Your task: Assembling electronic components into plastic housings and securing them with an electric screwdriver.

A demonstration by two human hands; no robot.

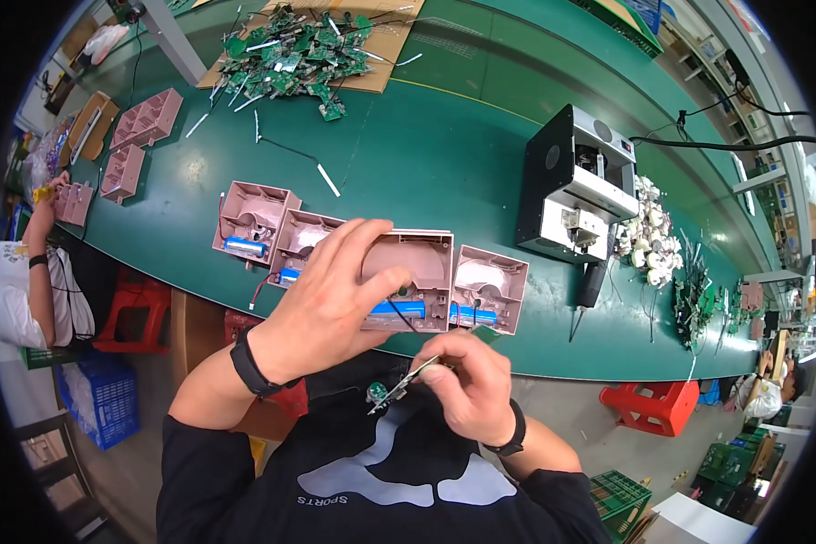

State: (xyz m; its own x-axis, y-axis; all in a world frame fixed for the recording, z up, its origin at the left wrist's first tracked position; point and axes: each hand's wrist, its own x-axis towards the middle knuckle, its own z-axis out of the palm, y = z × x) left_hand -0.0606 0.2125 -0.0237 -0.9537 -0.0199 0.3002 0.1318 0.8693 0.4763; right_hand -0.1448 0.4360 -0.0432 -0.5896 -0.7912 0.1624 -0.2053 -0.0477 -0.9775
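My left hand [322, 304] grips a pink plastic housing [440, 263] from its left side, thumb reaching inside and fingers over the far edge. A blue cylindrical battery [397, 310] lies along the near part of that housing, with a dark wire by it. Between the thumb and fingers of my right hand [470, 385] is a small green circuit board [405, 384], tilted, just off the table's near edge. More pink housings stand close by: one at the left [261, 204], one partly behind my left hand [310, 220], and one at the right [514, 281]. Blue batteries show in them.
A black-and-white machine [562, 195] stands on the green table [426, 154] at the right, beside a pile of white parts [653, 240]. Many circuit boards [290, 59] are heaped on cardboard at the back. At far left, another person's hand [56, 184] is near more housings [145, 120].
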